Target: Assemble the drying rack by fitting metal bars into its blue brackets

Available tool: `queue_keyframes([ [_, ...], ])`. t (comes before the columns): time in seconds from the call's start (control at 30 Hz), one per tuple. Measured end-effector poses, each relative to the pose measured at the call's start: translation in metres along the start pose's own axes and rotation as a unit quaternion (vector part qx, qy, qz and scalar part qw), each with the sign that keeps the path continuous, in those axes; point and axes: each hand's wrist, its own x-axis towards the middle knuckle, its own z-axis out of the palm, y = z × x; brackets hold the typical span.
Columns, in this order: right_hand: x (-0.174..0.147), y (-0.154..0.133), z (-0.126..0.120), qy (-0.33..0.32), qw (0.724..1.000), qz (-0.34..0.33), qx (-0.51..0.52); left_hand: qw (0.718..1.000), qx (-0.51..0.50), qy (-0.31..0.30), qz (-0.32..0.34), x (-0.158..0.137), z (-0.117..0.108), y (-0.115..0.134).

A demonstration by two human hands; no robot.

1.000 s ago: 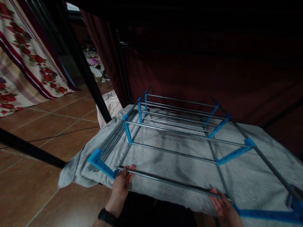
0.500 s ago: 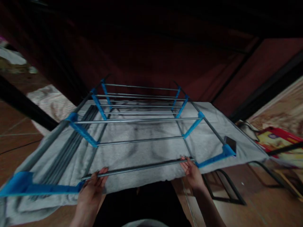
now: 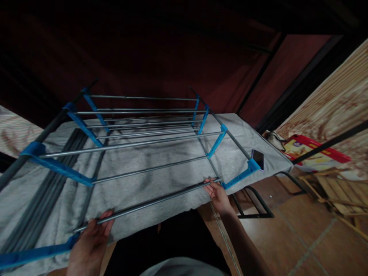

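"Several crossbars (image 3: 135, 144) already span the blue brackets (image 3: 216, 142) of the rack (image 3: 151, 168)?"

"Yes, it sits mostly joined on the bed (image 3: 273, 161), I'd judge; poles (image 3: 41, 203) lie apparently unused, pointing toward the bed's far left corner."

"And the front rod (image 3: 158, 200)?"

"Along the bed's near edge, left hand (image 3: 91, 237) and right hand (image 3: 217, 194) gripping near its ends; whether it's seated, I can't tell."
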Motion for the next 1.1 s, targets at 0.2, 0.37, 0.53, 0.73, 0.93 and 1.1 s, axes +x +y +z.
queue_keyframes([
  [0.2, 0.006, 0.001, 0.005, -0.002, 1.0, 0.022, 0.013, 0.998, -0.023, 0.015, -0.055, -0.006, 0.008, 0.007],
  [0.37, 0.009, 0.004, 0.014, -0.016, 0.999, 0.047, 0.022, 0.997, -0.026, -0.039, -0.053, -0.007, 0.012, 0.006],
  [0.53, 0.012, 0.009, 0.03, -0.035, 0.996, 0.069, 0.033, 0.996, -0.037, -0.061, -0.057, -0.012, 0.024, 0.005],
  [0.73, 0.027, 0.01, 0.032, -0.038, 0.987, 0.142, 0.06, 0.994, -0.063, -0.076, -0.041, -0.011, 0.029, 0.006],
  [0.93, 0.047, 0.018, 0.017, -0.053, 0.984, 0.168, 0.029, 0.991, -0.059, -0.117, -0.037, -0.006, 0.028, 0.001],
  [1.1, 0.051, 0.02, 0.013, -0.039, 0.982, 0.183, 0.015, 0.987, 0.028, -0.16, -0.003, -0.001, 0.027, -0.015],
])
